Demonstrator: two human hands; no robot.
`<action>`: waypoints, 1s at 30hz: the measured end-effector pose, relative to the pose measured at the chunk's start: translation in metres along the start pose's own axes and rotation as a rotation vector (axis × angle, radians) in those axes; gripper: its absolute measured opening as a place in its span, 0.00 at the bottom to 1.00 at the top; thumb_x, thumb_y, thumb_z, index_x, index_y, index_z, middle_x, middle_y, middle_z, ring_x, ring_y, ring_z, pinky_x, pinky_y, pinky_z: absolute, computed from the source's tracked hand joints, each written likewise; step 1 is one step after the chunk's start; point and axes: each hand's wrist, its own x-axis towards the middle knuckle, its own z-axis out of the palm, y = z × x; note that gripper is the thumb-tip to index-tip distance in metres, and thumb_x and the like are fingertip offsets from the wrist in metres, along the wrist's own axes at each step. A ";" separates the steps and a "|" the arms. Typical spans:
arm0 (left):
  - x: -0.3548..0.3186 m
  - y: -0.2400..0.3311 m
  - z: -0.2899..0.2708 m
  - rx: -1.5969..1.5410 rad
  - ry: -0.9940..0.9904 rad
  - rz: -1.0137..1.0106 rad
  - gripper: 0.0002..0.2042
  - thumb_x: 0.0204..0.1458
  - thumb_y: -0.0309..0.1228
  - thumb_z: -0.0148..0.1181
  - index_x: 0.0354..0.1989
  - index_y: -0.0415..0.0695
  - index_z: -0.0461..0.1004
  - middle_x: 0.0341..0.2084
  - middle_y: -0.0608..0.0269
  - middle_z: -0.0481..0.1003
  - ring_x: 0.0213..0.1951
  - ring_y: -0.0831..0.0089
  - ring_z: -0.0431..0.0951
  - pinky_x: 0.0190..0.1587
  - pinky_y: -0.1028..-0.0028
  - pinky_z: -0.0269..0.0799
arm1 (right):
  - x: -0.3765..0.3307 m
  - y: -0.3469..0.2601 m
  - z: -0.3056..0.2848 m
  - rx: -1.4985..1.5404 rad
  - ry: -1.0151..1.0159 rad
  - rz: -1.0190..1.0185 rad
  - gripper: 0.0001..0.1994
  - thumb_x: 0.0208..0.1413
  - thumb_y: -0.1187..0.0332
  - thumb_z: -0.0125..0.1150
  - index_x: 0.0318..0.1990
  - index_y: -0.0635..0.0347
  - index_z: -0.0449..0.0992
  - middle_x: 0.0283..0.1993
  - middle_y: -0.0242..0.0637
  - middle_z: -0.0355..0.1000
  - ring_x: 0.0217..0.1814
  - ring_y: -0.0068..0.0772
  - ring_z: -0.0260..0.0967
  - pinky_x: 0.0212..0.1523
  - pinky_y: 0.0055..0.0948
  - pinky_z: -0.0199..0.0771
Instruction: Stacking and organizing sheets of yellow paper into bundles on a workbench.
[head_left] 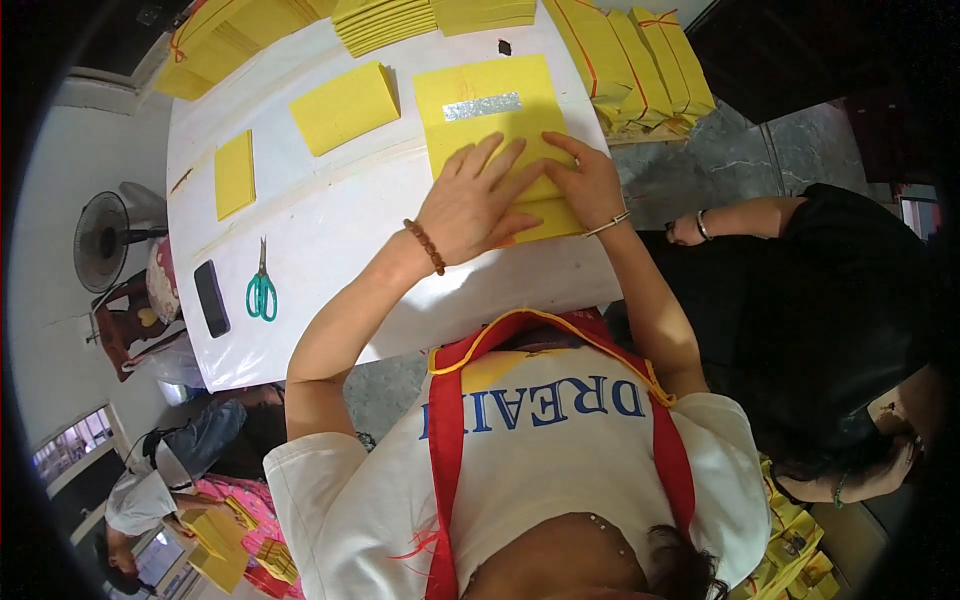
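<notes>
In the head view I have the yellow paper [470, 128] at twelve o'clock on the white tabletop [330, 210], a silver strip [483, 106] across it; the left hand [468, 205] lies over its lower part with fingers spread, and the right hand [592, 190] sits at its three-o'clock edge, thumb and forefinger parted. Toward nine o'clock I make out green-handled scissors [261, 290] and, just beside them, a dark phone [211, 298]. A small yellow packet [235, 175] lies at ten, a larger folded packet [345, 108] at eleven, and red-tied yellow bundles [630, 70] at one.
</notes>
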 end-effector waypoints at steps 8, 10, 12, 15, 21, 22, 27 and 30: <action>-0.008 0.000 0.015 0.027 -0.153 -0.072 0.33 0.50 0.52 0.53 0.63 0.49 0.57 0.62 0.49 0.53 0.63 0.50 0.49 0.62 0.53 0.44 | -0.015 -0.018 -0.005 -0.194 0.114 -0.192 0.21 0.50 0.60 0.57 0.51 0.59 0.71 0.55 0.43 0.66 0.55 0.42 0.65 0.55 0.43 0.59; -0.008 0.000 0.015 0.016 -0.182 -0.091 0.33 0.50 0.53 0.52 0.62 0.48 0.58 0.62 0.49 0.52 0.63 0.50 0.49 0.62 0.53 0.43 | -0.038 -0.023 -0.006 -0.563 0.232 -0.426 0.23 0.52 0.58 0.55 0.54 0.58 0.68 0.61 0.40 0.61 0.61 0.38 0.60 0.60 0.51 0.50; -0.009 0.000 0.014 0.026 -0.193 -0.082 0.33 0.50 0.53 0.52 0.61 0.46 0.59 0.62 0.49 0.52 0.63 0.50 0.48 0.63 0.53 0.42 | -0.055 -0.023 -0.009 -0.671 -0.031 -0.509 0.25 0.54 0.59 0.52 0.59 0.56 0.63 0.65 0.38 0.54 0.65 0.38 0.53 0.63 0.54 0.39; -0.012 -0.003 0.017 0.023 -0.159 -0.052 0.34 0.50 0.55 0.50 0.60 0.44 0.60 0.61 0.47 0.54 0.63 0.50 0.49 0.62 0.52 0.42 | -0.064 -0.012 -0.011 -0.695 -0.184 -0.540 0.27 0.55 0.58 0.48 0.62 0.56 0.59 0.68 0.37 0.51 0.69 0.38 0.47 0.65 0.57 0.31; -0.012 -0.010 0.020 -0.195 -0.149 -0.126 0.34 0.52 0.48 0.52 0.62 0.38 0.54 0.61 0.45 0.54 0.63 0.48 0.48 0.63 0.52 0.41 | -0.064 0.008 0.007 -0.705 -0.268 -0.427 0.30 0.54 0.56 0.49 0.63 0.55 0.56 0.69 0.38 0.48 0.72 0.35 0.40 0.64 0.63 0.26; -0.013 -0.011 0.018 -0.165 -0.210 -0.134 0.35 0.51 0.43 0.53 0.62 0.35 0.50 0.62 0.45 0.52 0.63 0.47 0.48 0.63 0.53 0.41 | -0.065 0.009 0.011 -0.617 -0.254 -0.359 0.31 0.52 0.55 0.52 0.64 0.54 0.56 0.70 0.37 0.46 0.73 0.34 0.39 0.63 0.66 0.26; -0.008 0.000 0.016 0.028 -0.258 -0.070 0.34 0.48 0.38 0.58 0.63 0.40 0.52 0.64 0.47 0.49 0.64 0.47 0.47 0.63 0.53 0.41 | -0.066 -0.001 0.003 -0.565 -0.245 -0.407 0.31 0.57 0.48 0.45 0.64 0.55 0.55 0.70 0.35 0.46 0.73 0.31 0.38 0.64 0.64 0.30; -0.003 -0.002 0.018 0.094 -0.248 -0.021 0.34 0.48 0.34 0.57 0.63 0.38 0.51 0.64 0.47 0.49 0.64 0.49 0.46 0.63 0.53 0.40 | -0.064 -0.010 -0.007 -0.549 -0.261 -0.375 0.29 0.59 0.48 0.42 0.63 0.55 0.55 0.70 0.35 0.46 0.73 0.31 0.37 0.65 0.61 0.31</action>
